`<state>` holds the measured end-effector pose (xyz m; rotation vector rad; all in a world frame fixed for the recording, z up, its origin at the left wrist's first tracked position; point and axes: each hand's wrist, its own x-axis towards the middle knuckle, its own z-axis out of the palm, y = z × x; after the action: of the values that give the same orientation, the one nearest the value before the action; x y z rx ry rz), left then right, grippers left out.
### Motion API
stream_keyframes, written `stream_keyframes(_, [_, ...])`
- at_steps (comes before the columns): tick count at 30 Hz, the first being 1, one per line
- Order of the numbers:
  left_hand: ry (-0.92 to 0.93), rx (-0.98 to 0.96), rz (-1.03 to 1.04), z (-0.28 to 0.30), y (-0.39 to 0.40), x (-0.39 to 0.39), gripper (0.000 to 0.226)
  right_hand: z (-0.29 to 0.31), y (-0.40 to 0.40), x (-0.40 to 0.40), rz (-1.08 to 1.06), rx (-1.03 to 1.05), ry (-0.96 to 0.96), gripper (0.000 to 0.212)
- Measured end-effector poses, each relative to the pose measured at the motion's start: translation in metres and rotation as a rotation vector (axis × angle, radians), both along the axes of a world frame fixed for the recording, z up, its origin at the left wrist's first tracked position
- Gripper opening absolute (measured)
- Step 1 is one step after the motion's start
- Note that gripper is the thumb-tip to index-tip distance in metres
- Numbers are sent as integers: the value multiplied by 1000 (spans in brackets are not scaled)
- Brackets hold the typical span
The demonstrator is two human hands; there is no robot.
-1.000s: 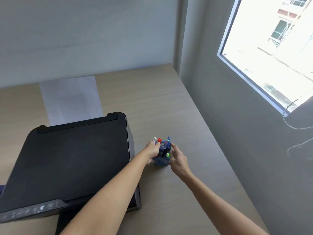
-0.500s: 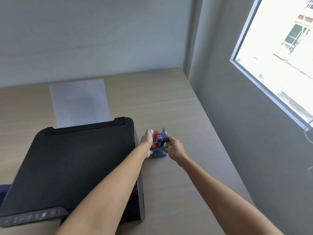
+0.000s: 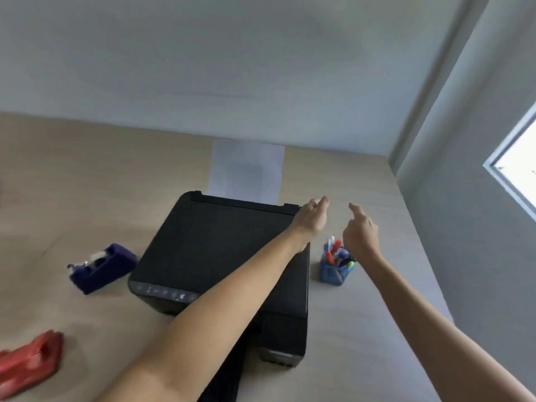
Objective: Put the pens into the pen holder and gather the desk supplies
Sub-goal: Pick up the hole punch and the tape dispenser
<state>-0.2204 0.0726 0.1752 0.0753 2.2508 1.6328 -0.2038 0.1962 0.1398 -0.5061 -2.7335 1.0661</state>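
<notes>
Pale grey walls meet in a corner behind a light wooden desk [image 3: 87, 175], and a bright window [image 3: 519, 175] is set in the right-hand wall; the desk's far edge runs along the back wall and its right edge along the wall under the window, leaving a bare strip of wood between that edge and the things on the desk; one black printer [image 3: 220, 256] sits in the middle, with one white sheet of paper [image 3: 246, 169] lying flat behind it, reaching to the back wall; one blue mesh pen holder [image 3: 333, 274] stands upright just right of the printer's side, apart from it, with open wood in front and to its right; pens [image 3: 336, 250] stand bunched in it, several coloured caps showing, the exact count too blurred to tell; one dark blue tape dispenser [image 3: 101, 266] rests left of the printer, near but not touching; one red object [image 3: 29, 361], blurred, lies at the near left edge of view, well apart from the rest; two bare arms reach forward; the left hand [image 3: 311, 217] hangs over the printer's back right corner, fingers loosely extended and empty; the right hand [image 3: 361, 230] is raised above and just behind the pen holder, forefinger pointing forward, holding nothing.
</notes>
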Motion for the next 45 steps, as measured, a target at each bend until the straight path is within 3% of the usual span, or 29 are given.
stream_keyframes(5, [187, 26, 92, 22, -143, 35, 25, 24, -113, -19, 293, 49, 77, 50])
stream_keyframes(10, [172, -96, 358, -1, -305, 78, 32, 18, -250, -22, 573, 65, 79, 44])
stream_keyframes(14, [40, -315, 468, -38, -410, 117, 30, 3, -341, -21, 732, 54, -19, 44])
stream_keyframes(17, [-148, -567, 402, -76, -490, 147, 28, -18, -410, -23, 880, 136, -133, 49])
stream_keyframes(20, [-355, -806, 195, -109, -547, 168, 67, -44, -462, -31, 967, 250, -261, 60])
stream_keyframes(23, [-440, -890, 66, -132, -576, 174, 68, -71, -502, -44, 1014, 371, -334, 66])
stream_keyframes(29, [-426, -771, 34, -162, -606, 172, 75, -115, -540, -79, 1106, 523, -381, 88])
stream_keyframes(34, [-408, -672, 47, -169, -622, 177, 75, -134, -550, -98, 1163, 553, -377, 47])
stream_keyframes(40, [-322, -595, 89, -142, -630, 180, 71, -133, -543, -85, 1267, 464, -334, 42])
stream_keyframes(45, [-176, -550, 137, -89, -612, 166, 45, -84, -524, -74, 1263, 422, -216, 36])
